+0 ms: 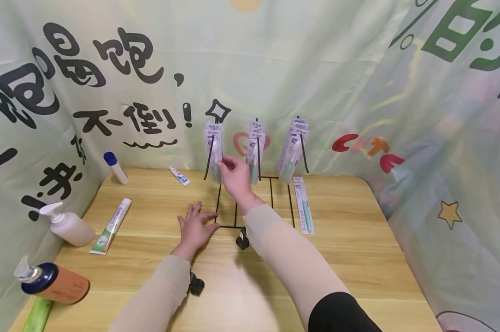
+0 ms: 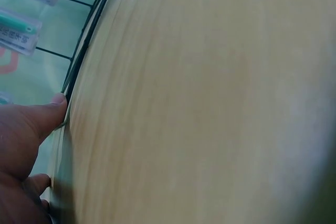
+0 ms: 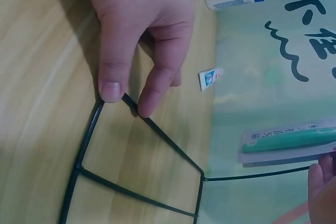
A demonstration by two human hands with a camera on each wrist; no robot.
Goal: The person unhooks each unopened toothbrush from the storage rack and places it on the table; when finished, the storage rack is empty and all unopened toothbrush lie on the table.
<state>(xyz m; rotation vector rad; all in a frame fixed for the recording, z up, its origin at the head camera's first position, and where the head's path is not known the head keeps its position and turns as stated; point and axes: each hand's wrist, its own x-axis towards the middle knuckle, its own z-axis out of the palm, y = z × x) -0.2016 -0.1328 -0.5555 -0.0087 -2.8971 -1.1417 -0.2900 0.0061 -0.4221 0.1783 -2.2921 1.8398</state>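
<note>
We list a black wire rack (image 1: 254,198) standing toward the back of the wooden surface (image 1: 357,258), its flat base frame lying on the wood and three upright pegs carrying carded toothbrush packs. Our left hand (image 1: 195,227) lies flat with fingers spread, thumb and fingertips pressing the near left corner of the base frame, as the right wrist view shows plainly. Our right hand (image 1: 234,174) is raised at the left peg, pinching a toothbrush pack (image 1: 214,154) hanging there. One more pack (image 1: 304,205) lies flat on the surface just right of the rack. We judge these packs light, thin and somewhat springy, with slick plastic fronts; best taken by the card edge near the hang hole, since the rack looks light enough to shift unless pinned. Also present: toothpaste tube (image 1: 111,226), small tube (image 1: 179,176), blue-capped stick (image 1: 116,168), white pump bottle (image 1: 68,226), orange bottle (image 1: 52,281).
</note>
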